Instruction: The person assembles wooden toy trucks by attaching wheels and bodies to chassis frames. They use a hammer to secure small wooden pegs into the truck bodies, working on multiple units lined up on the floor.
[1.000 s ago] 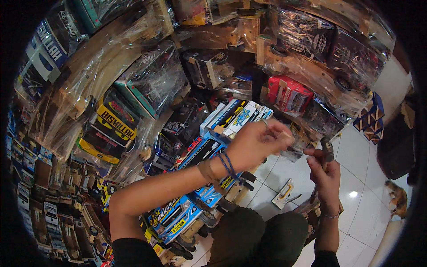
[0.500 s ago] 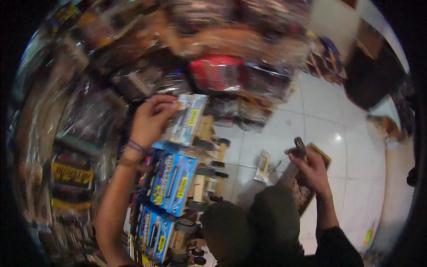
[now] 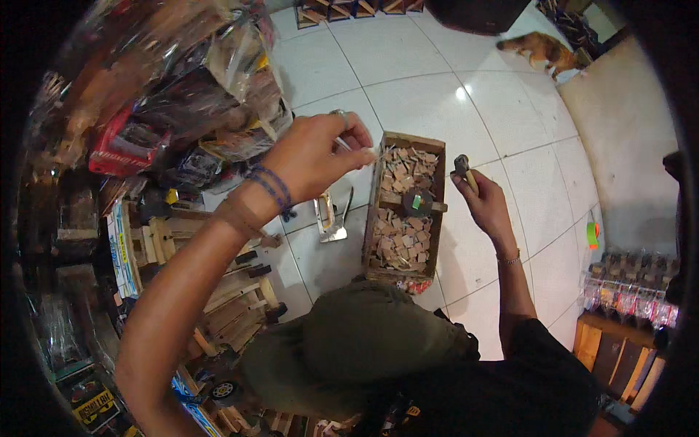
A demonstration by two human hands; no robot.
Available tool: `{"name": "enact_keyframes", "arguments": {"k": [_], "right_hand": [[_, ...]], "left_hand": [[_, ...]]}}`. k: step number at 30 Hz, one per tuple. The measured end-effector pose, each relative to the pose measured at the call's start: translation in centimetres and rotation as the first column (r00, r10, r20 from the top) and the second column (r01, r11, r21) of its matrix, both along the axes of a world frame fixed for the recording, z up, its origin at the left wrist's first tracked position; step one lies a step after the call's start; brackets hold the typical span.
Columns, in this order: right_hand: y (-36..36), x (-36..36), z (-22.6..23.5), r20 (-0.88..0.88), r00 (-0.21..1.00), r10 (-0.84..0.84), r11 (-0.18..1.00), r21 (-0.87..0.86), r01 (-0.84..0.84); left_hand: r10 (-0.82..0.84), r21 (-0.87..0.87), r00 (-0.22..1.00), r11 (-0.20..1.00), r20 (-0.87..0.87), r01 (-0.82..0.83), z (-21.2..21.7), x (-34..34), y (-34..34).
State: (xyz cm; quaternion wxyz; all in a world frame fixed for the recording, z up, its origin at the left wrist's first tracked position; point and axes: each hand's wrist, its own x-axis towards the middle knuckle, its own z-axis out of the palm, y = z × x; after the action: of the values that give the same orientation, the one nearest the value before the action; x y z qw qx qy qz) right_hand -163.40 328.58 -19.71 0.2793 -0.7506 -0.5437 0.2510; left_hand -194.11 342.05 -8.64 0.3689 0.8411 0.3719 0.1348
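Wooden crate (image 3: 435, 218) sits on the white tile floor (image 3: 451, 95) right in front of the person's knees, packed with small flat wood offcuts (image 3: 397, 244), and both hands are up over it. Left hand (image 3: 314, 154) is raised out ahead with the forearm running up from the lower left, wrist bent a bit, blue thread bracelets (image 3: 271, 186) on the wrist. Fingers are curled and pinched shut on a thin pale stick-like thing (image 3: 357, 148), its tip poking toward the crate's near top corner. Can't make out exactly what the thin piece is, it's too small and a bit blurred.

Right hand (image 3: 486, 204) is on the other side of the crate, arm coming up from the lower right with a thin bracelet (image 3: 510, 258) at the wrist. It's closed around a short tool (image 3: 463, 167) with a dark head and a pale handle, held upright above the crate's right edge. So the hands are apart, one on each side of the box, each gripping its own thing.

Inside the crate there's also a round dark thing with a green spot (image 3: 417, 202) lying on the offcuts. A metal scraper-looking tool (image 3: 331, 218) lies on the tiles just left of the crate. Further left it's stacked wooden toy frames (image 3: 218, 291) and bagged packages (image 3: 182, 109). An animal (image 3: 542, 49) lies on the floor at the far top right.
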Motion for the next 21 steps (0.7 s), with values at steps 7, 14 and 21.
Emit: {"name": "enact_keyframes", "arguments": {"k": [7, 14, 21], "right_hand": [[-4.4, 0.5, -5.1, -0.22, 0.968, -0.119, 0.993, -0.021, 0.117], [-6.8, -0.3, -7.6, -0.313, 0.912, -0.264, 0.964, -0.091, 0.248], [-7.0, -1.7, -8.8, -0.406, 0.875, -0.263, 0.965, -0.123, 0.233]], "left_hand": [[0.014, 0.16, 0.938, 0.986, -0.346, 0.045, -10.2, 9.1, 1.8], [-0.471, -0.329, 0.798, 0.873, -0.376, 0.36, -15.4, 6.4, -3.7], [-0.474, 0.209, 0.712, 0.737, -0.518, 0.642, -22.3, 7.7, -9.3]]}}
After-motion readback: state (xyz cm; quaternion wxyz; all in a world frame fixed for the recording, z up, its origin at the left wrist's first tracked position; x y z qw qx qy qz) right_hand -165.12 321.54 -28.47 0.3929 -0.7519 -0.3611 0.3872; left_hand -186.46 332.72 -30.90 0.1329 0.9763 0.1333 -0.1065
